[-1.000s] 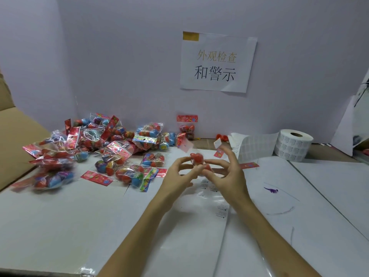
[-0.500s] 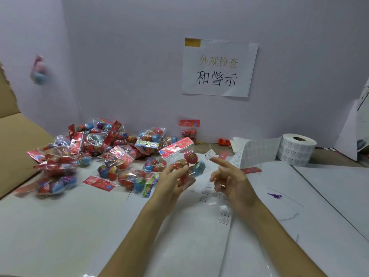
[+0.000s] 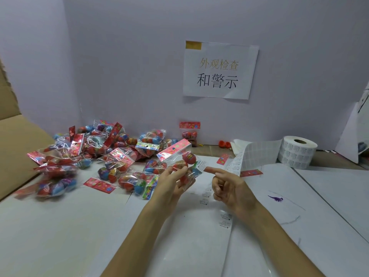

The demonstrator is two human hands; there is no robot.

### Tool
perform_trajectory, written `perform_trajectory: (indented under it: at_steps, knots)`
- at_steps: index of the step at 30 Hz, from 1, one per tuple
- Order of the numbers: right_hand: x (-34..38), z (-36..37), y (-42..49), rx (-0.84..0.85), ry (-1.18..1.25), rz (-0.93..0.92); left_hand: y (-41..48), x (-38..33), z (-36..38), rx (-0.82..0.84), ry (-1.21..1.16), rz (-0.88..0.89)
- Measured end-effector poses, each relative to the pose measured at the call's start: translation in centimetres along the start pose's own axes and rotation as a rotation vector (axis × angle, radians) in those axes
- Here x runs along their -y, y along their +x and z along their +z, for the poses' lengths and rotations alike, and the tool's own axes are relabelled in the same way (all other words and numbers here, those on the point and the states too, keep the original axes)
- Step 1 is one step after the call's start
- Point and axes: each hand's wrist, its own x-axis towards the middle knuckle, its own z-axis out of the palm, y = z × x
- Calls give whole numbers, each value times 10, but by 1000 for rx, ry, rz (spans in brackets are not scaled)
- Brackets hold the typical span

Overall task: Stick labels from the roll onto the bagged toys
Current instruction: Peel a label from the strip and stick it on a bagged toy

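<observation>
My left hand (image 3: 169, 184) grips a clear bagged toy (image 3: 179, 154) with a pink header card and coloured egg-shaped toys inside, held above the table. A small white label (image 3: 202, 165) sits at the bag's right corner. My right hand (image 3: 229, 186) is just right of it, index finger straight with its tip at the label, the other fingers curled. The label roll (image 3: 297, 154) stands at the back right, its strip of labels (image 3: 257, 154) trailing left towards my hands.
A pile of several bagged toys (image 3: 99, 152) covers the left back of the white table (image 3: 60, 226). A backing strip with a few labels (image 3: 205, 194) lies under my hands. A paper sign (image 3: 219, 70) hangs on the back wall. A cardboard box (image 3: 12, 140) stands at the far left.
One second ago both hands were together on a toy. Now my left hand holds the bag with its pink header showing, and my right hand has drawn slightly away, index finger extended.
</observation>
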Motion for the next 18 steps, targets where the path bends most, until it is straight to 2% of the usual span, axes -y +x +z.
perform_trajectory:
  at_steps: [9,18]
  knots:
    - [-1,-1,1,6,-99,-19,4,4,-4,31,59,45]
    - [-4,0,0,-31,-189,-53,6,6,-6,-29,161,127]
